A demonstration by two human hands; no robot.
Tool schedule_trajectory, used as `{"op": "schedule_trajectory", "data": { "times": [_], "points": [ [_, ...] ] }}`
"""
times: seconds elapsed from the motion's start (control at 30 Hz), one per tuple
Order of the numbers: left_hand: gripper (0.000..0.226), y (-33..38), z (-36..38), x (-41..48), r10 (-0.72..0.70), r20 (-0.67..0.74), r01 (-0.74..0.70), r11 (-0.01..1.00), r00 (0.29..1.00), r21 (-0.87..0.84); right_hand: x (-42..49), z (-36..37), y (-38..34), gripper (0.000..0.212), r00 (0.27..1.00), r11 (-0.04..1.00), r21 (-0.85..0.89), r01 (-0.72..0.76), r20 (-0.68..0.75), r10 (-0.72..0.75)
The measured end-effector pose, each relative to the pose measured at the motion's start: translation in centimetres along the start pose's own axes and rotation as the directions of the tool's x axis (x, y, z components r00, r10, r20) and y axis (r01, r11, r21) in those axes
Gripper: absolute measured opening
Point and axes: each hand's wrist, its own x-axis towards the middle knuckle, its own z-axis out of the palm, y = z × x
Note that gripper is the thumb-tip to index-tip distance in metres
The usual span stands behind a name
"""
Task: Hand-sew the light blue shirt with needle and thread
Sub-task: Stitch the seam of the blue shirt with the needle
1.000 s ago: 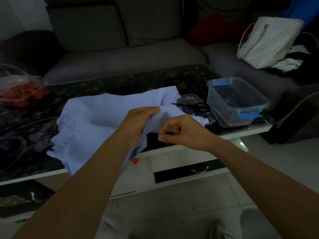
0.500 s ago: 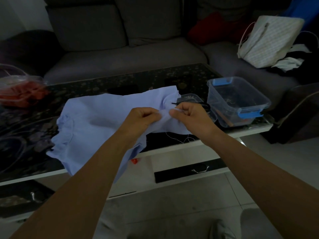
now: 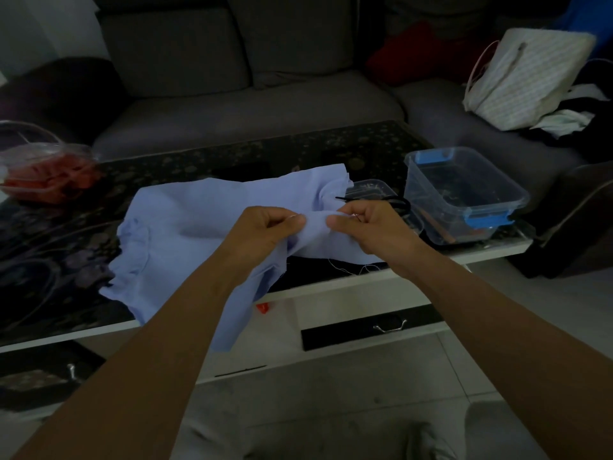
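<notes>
The light blue shirt (image 3: 199,224) lies spread on the dark coffee table (image 3: 232,154), one part hanging over the front edge. My left hand (image 3: 265,230) pinches a raised fold of the shirt. Just to its right, my right hand (image 3: 368,227) has thumb and fingers pinched together at the same fold; the needle is too small to make out. A thin white thread (image 3: 345,267) trails below the fabric near the table edge.
Black-handled scissors (image 3: 391,202) lie on a small clear lid behind my right hand. A clear plastic box with blue clips (image 3: 464,194) stands at the table's right. A clear container of red items (image 3: 43,171) sits far left. A grey sofa and a white bag (image 3: 527,78) lie beyond.
My right hand rose from below the fabric edge to the fold beside my left hand and has stayed there. The left hand kept its pinch on the shirt.
</notes>
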Motion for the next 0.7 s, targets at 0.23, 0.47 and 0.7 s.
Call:
{"op": "schedule_trajectory", "data": {
  "times": [0.23, 0.47, 0.7],
  "points": [
    [0.022, 0.1, 0.3, 0.2, -0.008, -0.017, 0.008, 1.0, 1.0, -0.012, 0.0, 0.1, -0.2, 0.011, 0.999, 0.996, 0.085, -0.037, 0.021, 0.035],
    [0.023, 0.5, 1.5, 0.4, 0.023, -0.006, -0.024, 0.997, 1.0, -0.07, -0.5, -0.1, -0.5, 0.007, 1.0, 0.99, 0.141, -0.024, 0.013, 0.022],
    [0.025, 0.5, 1.7, 0.7, -0.02, -0.028, 0.017, 0.995, 0.999, -0.095, -0.6, -0.2, -0.6, 0.01, 0.999, 0.989, 0.148, -0.027, -0.015, 0.029]
  ]
}}
